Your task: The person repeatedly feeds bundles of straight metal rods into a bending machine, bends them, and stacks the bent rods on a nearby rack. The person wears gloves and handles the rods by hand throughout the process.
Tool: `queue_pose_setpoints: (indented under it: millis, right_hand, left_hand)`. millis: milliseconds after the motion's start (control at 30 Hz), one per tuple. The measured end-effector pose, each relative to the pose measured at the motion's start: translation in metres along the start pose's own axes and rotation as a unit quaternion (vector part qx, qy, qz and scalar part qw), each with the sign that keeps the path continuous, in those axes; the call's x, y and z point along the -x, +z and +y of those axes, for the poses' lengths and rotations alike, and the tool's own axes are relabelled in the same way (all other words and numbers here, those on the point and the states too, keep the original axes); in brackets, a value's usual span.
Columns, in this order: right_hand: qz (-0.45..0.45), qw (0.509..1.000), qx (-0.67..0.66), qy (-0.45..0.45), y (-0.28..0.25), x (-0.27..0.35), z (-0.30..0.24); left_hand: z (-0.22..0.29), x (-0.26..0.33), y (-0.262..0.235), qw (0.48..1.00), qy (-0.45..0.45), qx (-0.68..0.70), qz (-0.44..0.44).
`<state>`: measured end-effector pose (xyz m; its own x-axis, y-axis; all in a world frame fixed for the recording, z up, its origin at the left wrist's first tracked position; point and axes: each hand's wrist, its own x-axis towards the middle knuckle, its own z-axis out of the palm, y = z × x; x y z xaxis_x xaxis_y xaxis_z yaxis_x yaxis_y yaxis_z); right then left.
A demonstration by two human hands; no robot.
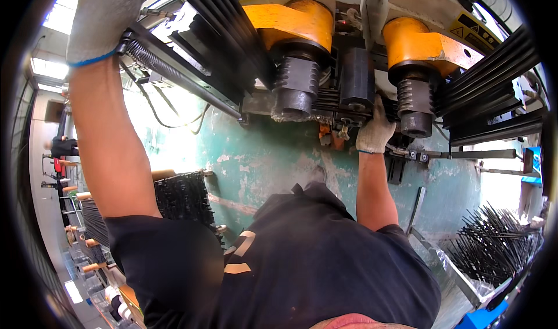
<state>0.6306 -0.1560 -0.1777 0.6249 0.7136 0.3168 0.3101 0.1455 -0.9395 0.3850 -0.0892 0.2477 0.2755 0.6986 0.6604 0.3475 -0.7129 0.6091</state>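
While the left hand (102, 18), in a grey knit glove with a blue cuff, is raised high at the upper left of the view, it rests on a black metal frame bar (192, 38) that slopes down toward the machine; only the back of the glove shows, so whether its fingers are clenched round the bar or merely laid on it cannot be told. Just under that bar runs a long coil spring (160, 67), slanting the same way. The right hand (375, 132), in a white knit glove, reaches up into the middle of the machine, its fingers curled against the black parts between the two ribbed black cylinders (296, 88), beside a small black block (356, 76); what exactly it grips is hidden by the glove. Above each cylinder sits an orange housing (296, 21), and the second cylinder (414, 105) hangs just right of the right hand. Bundles of thin black rods (494, 73) fan out from the machine to the upper right. Behind it stands a worn green panel (267, 160). Black bristle brushes with wooden handles (180, 198) lie at the left, and a pile of loose black bristles (494, 247) fills a tray at the lower right.
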Motion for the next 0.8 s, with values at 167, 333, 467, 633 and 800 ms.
queue_pose_setpoints:
  millis: [167, 333, 467, 633, 800]
  right_hand:
    - [0.027, 0.962, -0.236, 0.137, 0.006, -0.002, -0.021]
    - [0.059, 0.927, -0.300, 0.219, 0.003, -0.004, -0.038]
    - [-0.027, 0.990, 0.138, -0.006, 0.004, 0.001, -0.043]
    - [-0.054, 0.976, 0.186, -0.100, -0.032, 0.041, -0.046]
    - [-0.060, 0.968, 0.205, -0.134, -0.098, 0.119, -0.053]
  left_hand:
    - [-0.002, 0.003, -0.016, 1.000, -0.010, 0.011, -0.025]
    - [-0.012, -0.006, -0.027, 0.997, -0.003, -0.072, -0.032]
    - [0.012, 0.002, -0.049, 0.989, -0.095, -0.095, -0.063]
    - [0.030, 0.069, -0.091, 0.935, 0.157, -0.308, -0.082]
    - [0.095, 0.226, -0.155, 0.983, -0.128, 0.038, 0.127]
